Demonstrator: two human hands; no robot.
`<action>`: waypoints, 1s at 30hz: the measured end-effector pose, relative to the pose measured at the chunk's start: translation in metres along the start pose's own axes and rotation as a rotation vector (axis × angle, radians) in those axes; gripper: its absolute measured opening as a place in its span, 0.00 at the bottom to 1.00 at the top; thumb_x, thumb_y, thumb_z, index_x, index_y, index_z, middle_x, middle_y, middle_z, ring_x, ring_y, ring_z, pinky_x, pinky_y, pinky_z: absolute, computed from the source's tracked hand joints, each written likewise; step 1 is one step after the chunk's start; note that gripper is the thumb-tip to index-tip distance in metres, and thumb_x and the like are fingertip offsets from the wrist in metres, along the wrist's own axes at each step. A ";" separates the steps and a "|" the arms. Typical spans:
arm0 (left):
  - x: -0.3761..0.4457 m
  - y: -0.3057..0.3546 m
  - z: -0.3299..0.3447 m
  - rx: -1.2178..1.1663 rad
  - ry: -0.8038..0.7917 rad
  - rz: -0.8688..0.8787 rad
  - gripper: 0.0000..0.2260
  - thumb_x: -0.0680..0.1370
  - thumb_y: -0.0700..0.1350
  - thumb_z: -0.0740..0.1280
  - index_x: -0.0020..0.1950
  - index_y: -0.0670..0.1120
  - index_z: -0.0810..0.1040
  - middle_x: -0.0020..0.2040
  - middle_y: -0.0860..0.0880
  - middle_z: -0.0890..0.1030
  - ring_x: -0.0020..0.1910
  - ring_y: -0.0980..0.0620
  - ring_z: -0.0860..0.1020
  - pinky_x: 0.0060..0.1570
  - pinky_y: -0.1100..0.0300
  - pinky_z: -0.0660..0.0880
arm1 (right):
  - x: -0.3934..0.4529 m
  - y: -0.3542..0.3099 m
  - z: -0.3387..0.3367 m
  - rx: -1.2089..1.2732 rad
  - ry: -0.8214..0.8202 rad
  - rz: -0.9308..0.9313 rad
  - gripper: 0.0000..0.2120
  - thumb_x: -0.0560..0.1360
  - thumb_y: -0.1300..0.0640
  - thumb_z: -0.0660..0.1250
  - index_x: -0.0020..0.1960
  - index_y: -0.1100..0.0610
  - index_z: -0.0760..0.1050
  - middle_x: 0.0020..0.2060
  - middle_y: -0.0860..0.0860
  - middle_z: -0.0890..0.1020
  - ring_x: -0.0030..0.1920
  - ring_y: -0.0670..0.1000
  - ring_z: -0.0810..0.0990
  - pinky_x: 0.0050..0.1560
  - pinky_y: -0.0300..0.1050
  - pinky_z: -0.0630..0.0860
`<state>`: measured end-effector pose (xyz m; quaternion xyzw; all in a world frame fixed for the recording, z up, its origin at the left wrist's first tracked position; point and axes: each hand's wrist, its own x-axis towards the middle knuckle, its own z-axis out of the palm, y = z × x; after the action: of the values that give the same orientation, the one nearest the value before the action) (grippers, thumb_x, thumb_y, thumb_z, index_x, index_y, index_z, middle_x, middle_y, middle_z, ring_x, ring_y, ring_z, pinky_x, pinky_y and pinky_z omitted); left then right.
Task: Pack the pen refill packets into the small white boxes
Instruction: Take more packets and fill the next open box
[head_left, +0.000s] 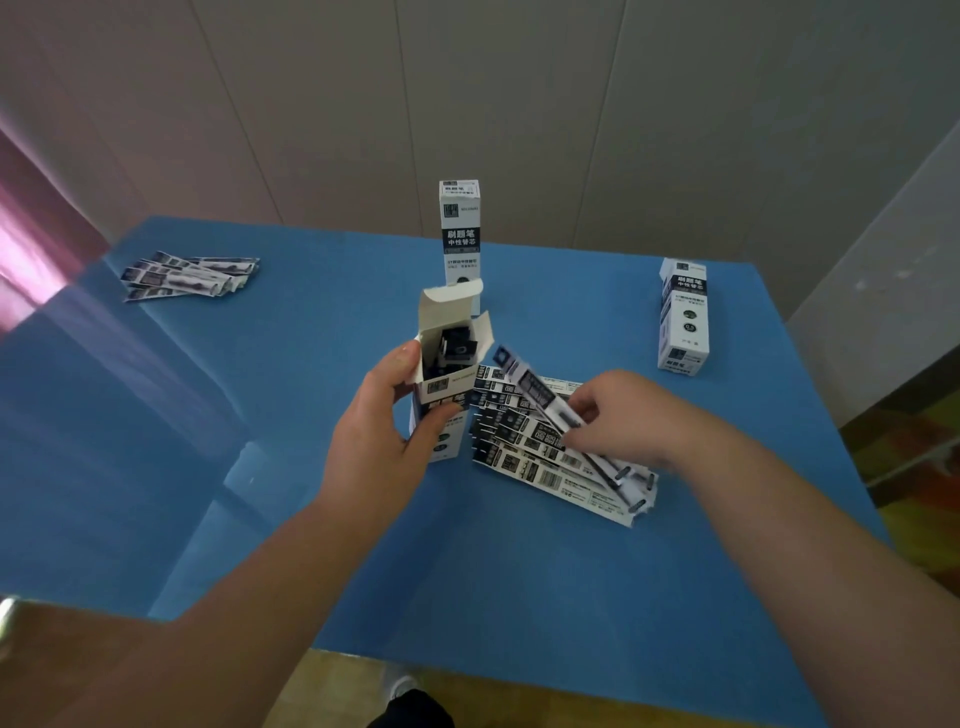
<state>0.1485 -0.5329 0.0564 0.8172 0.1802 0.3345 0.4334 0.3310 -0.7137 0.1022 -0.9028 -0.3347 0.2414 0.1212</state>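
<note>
An open small white box (451, 332) stands upright at the table's middle, its top flaps raised and several dark refill packets showing inside. My left hand (382, 436) grips the box round its left side and front. Just right of it, my right hand (621, 415) pinches one refill packet (535, 387), lifted at a slant with its upper end near the box mouth. Under that hand a fanned pile of refill packets (550, 462) lies flat on the table.
A closed white box (460, 234) stands upright behind the open one; another closed box (683, 314) stands at the right. A second heap of packets (189, 275) lies at the far left of the blue table (311, 467). Walls surround the table closely.
</note>
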 end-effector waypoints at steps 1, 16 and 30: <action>0.000 0.001 0.000 0.004 0.002 -0.002 0.23 0.72 0.64 0.65 0.66 0.71 0.62 0.62 0.80 0.71 0.61 0.73 0.74 0.51 0.63 0.77 | -0.006 -0.001 -0.005 0.106 0.007 -0.013 0.06 0.73 0.51 0.73 0.46 0.53 0.84 0.41 0.53 0.86 0.44 0.54 0.85 0.44 0.51 0.81; -0.005 0.005 0.002 0.079 0.022 0.054 0.27 0.76 0.49 0.73 0.66 0.69 0.63 0.64 0.74 0.73 0.62 0.78 0.70 0.47 0.44 0.82 | -0.068 -0.055 -0.050 1.127 0.511 -0.588 0.04 0.75 0.54 0.75 0.49 0.46 0.86 0.44 0.48 0.88 0.45 0.49 0.86 0.44 0.40 0.81; -0.003 -0.006 0.007 0.092 -0.015 0.310 0.23 0.78 0.53 0.67 0.72 0.60 0.65 0.75 0.70 0.66 0.70 0.71 0.69 0.45 0.65 0.78 | -0.050 -0.081 -0.047 0.460 0.426 -0.447 0.04 0.72 0.48 0.77 0.46 0.42 0.85 0.40 0.37 0.85 0.41 0.37 0.82 0.39 0.30 0.75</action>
<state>0.1514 -0.5352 0.0470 0.8567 0.0638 0.3827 0.3398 0.2778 -0.6894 0.1907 -0.7868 -0.4275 0.0847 0.4369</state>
